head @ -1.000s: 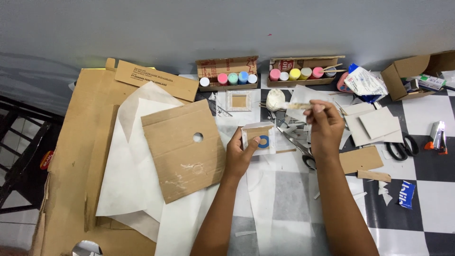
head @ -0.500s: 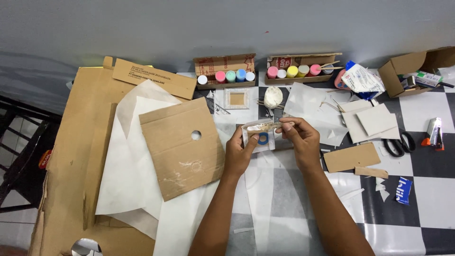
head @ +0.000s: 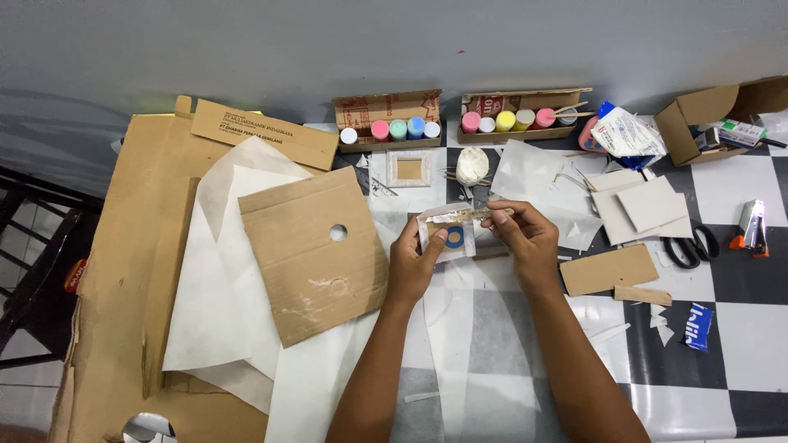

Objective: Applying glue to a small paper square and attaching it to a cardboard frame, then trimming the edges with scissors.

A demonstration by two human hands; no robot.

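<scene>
two forearms rise from bottom of frame, converge at centre. left hand curled, thumb pressed on small cardboard square with blue ring, grip closed around its left edge. right hand bent inward, fingertips pinching thin wooden stick laid across square's top edge. scissors on worktop at right.
</scene>
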